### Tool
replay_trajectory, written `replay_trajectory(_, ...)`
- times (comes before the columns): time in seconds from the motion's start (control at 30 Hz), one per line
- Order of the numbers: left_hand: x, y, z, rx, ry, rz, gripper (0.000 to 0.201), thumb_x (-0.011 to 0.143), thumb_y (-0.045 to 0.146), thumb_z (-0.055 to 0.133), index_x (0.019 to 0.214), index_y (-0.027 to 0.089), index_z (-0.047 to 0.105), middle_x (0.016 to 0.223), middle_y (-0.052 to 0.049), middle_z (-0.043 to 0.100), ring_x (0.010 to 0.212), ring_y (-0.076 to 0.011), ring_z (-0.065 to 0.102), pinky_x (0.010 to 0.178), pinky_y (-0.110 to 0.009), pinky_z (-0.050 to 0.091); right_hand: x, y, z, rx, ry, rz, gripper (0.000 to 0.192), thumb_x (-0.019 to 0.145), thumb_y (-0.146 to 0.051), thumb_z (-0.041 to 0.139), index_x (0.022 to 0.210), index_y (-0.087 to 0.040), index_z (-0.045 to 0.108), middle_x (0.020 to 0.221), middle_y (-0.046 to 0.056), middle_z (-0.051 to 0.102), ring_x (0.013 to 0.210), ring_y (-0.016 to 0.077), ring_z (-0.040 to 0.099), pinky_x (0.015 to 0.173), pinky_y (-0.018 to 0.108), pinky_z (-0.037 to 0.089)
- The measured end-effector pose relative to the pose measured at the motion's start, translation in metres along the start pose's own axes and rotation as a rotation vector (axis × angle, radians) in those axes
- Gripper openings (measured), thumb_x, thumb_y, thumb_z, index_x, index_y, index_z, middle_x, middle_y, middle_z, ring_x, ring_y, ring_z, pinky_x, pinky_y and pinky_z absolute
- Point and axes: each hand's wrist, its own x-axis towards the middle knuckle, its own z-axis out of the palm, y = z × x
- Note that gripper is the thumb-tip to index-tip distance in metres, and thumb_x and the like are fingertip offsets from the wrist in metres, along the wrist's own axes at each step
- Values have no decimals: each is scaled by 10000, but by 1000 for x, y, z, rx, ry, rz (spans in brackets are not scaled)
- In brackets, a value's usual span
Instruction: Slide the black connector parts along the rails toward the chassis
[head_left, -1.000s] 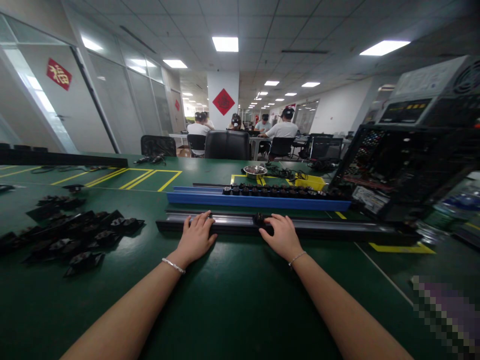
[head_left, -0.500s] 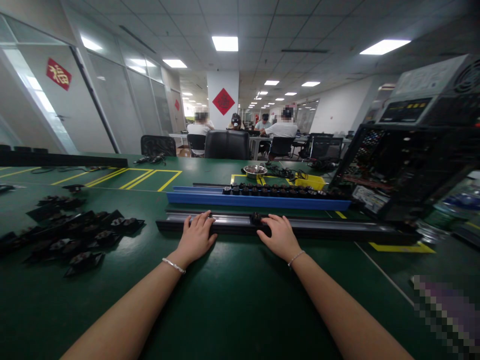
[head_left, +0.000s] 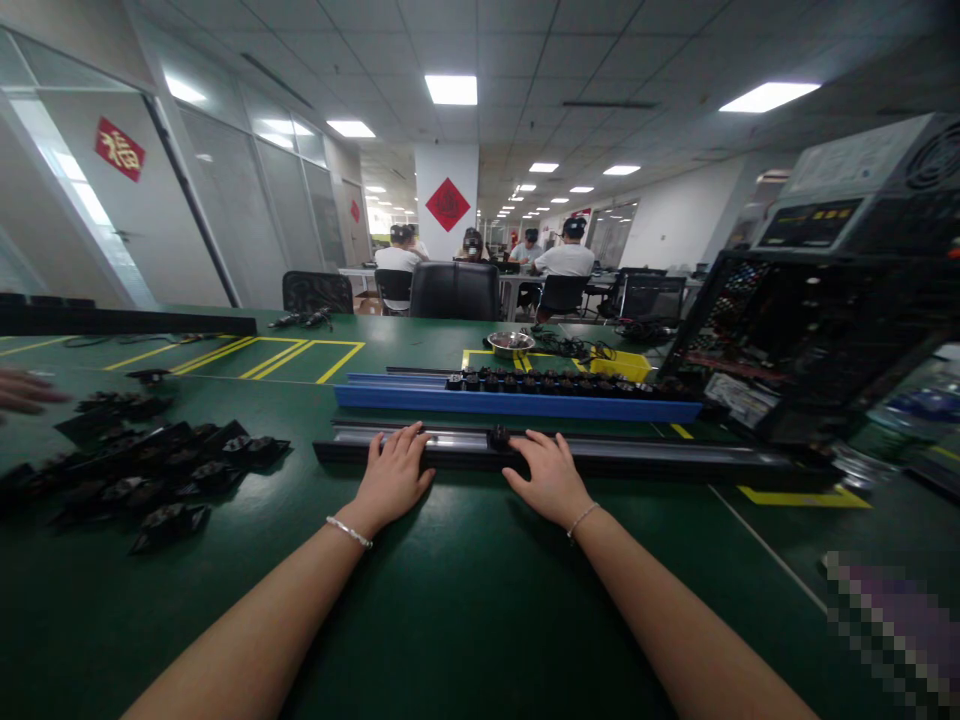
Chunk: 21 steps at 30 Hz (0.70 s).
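A long black rail (head_left: pixel 637 452) with a shiny metallic channel lies across the green table before me. My left hand (head_left: pixel 391 475) rests on the rail's left part, fingers stretched over its top. A small black block (head_left: pixel 498 436) sits in the channel between my hands. Against the block's right side are the fingertips of my right hand (head_left: pixel 551 475), its fingers spread and the thumb in front of the rail. Just behind lies a blue rail (head_left: pixel 517 401), with a row of small black parts (head_left: pixel 555 381) along its top.
Many dark parts (head_left: pixel 180 460) lie heaped at the left, near another person's hand (head_left: pixel 30 390). Behind the rails are a metal bowl (head_left: pixel 511 342), cables and a yellow tray (head_left: pixel 621 364). An opened computer case (head_left: pixel 802 340) stands at the right.
My right hand and the small black block have slid left along the rail. My left hand has stayed put. Another person's hand has come in at the left edge.
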Motion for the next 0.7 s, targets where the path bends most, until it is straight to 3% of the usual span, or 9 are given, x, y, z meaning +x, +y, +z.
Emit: replay_trajectory(0.7, 0, 1, 0, 28, 5, 5, 501, 820, 365, 453, 1289, 192, 414, 1405, -100, 408, 1255, -269, 372, 1033, -495, 215, 1, -8, 1, 26, -83, 6, 506, 793, -408, 488, 1254, -202, 488, 1299, 70, 524, 1297, 248, 306, 1080, 557, 53)
